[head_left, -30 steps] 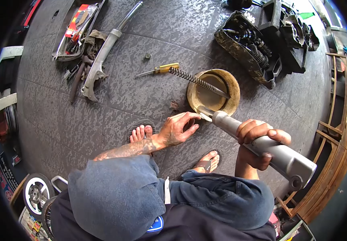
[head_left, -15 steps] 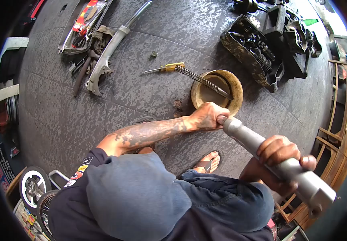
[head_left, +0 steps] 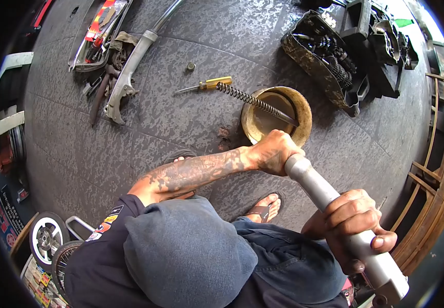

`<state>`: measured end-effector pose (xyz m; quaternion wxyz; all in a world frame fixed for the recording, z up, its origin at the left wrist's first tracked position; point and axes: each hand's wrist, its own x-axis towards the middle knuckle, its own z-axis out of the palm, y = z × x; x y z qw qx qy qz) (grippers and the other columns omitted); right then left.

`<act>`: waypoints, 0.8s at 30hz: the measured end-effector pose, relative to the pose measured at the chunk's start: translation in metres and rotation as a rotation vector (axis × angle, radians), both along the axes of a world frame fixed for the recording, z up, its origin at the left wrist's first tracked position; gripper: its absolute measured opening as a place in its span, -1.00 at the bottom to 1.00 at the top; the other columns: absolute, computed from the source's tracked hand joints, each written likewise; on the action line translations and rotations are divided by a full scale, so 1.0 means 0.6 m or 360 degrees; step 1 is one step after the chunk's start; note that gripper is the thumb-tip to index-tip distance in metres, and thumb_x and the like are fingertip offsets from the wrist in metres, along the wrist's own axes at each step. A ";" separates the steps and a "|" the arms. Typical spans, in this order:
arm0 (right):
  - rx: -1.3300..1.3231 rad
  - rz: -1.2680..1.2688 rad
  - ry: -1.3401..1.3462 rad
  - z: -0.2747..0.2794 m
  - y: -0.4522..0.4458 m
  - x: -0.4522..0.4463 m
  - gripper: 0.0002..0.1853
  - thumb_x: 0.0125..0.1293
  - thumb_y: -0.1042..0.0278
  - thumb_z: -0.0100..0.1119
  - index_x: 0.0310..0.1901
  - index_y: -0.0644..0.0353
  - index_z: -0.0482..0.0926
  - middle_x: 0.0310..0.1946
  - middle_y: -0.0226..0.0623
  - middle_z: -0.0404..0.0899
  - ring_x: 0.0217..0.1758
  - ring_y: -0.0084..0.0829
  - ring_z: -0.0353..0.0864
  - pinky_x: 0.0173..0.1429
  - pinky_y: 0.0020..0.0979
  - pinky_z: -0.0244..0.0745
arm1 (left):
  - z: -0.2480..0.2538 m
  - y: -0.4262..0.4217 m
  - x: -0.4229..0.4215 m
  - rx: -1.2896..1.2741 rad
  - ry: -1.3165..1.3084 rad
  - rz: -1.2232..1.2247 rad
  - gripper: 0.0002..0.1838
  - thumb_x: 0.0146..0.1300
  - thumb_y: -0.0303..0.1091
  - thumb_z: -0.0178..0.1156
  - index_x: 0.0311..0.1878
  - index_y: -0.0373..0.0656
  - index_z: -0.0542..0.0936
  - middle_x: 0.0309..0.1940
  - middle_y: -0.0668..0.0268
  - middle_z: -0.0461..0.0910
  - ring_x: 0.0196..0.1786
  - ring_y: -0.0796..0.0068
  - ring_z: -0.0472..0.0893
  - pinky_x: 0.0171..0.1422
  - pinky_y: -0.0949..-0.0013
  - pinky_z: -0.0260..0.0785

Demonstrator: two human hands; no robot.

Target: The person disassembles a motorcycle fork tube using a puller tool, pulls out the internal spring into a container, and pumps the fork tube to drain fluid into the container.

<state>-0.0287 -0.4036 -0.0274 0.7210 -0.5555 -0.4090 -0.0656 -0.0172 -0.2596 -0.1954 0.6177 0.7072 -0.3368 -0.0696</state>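
Note:
A silver motorcycle fork leg (head_left: pixel 310 182) slants from the middle of the view to the lower right. My right hand (head_left: pixel 353 218) is wrapped round its thick lower part. At the narrower upper end, my left hand (head_left: pixel 275 153) is closed in a fist; what lies inside its fingers is hidden. Just beyond that fist stands a round, dirty yellowish tub (head_left: pixel 250 123) with some murky liquid in it. A coil spring (head_left: pixel 252 99) leans in the tub, one end over the rim. Near the spring's outer end lies a yellow-handled screwdriver (head_left: pixel 215 83).
A second fork leg (head_left: pixel 129 77) lies at the upper left beside a tool tray (head_left: pixel 86 65). A small round cap (head_left: pixel 190 66) sits on the tiled floor. To the upper right are a box of greasy gears (head_left: pixel 314 66) and engine parts. A wooden frame (head_left: pixel 440 190) stands at right.
The fork leg has tilted a little steeper, its lower end moving left and down with my right hand. My left fist has turned slightly at the upper end.

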 end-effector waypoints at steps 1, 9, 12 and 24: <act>-0.0011 0.0005 0.0016 -0.001 -0.001 0.001 -0.45 0.22 0.04 0.34 0.07 0.01 0.24 -0.48 -0.20 0.54 -0.58 -0.34 0.61 -0.56 -0.36 0.59 | -0.005 -0.003 -0.002 -0.0062 -0.0017 0.0047 -0.86 -0.17 -0.40 0.35 -0.52 -0.10 0.55 -0.60 0.21 0.55 -0.49 0.17 0.63 -0.43 0.27 0.43; 0.0110 -0.0154 -0.0008 -0.017 -0.005 -0.007 -0.47 0.22 0.03 0.32 0.05 0.08 0.27 -0.56 -0.29 0.49 -0.68 -0.44 0.54 -0.62 -0.45 0.57 | 0.008 -0.009 -0.005 -0.0096 0.0004 0.0246 -0.65 -0.02 -0.27 0.39 -0.13 0.01 0.55 -0.59 0.25 0.57 -0.49 0.23 0.64 -0.41 0.23 0.46; 0.0127 -0.0131 -0.0017 -0.022 -0.002 -0.004 -0.50 0.23 0.01 0.29 0.02 0.07 0.30 -0.61 -0.37 0.46 -0.72 -0.50 0.49 -0.64 -0.48 0.53 | 0.011 -0.012 -0.003 -0.0090 -0.0058 0.0309 -0.49 -0.02 -0.27 0.40 0.06 0.04 0.52 -0.61 0.25 0.56 -0.50 0.23 0.64 -0.41 0.22 0.46; 0.0139 -0.0596 0.0083 -0.041 -0.025 -0.001 -0.48 0.27 -0.11 0.12 0.07 0.12 0.35 -0.64 -0.42 0.39 -0.73 -0.60 0.38 -0.65 -0.57 0.44 | 0.001 -0.014 0.000 -0.0162 -0.0058 0.0309 -0.11 -0.15 -0.43 0.38 0.38 -0.06 0.30 -0.44 0.29 0.51 -0.31 0.19 0.57 -0.12 0.20 0.40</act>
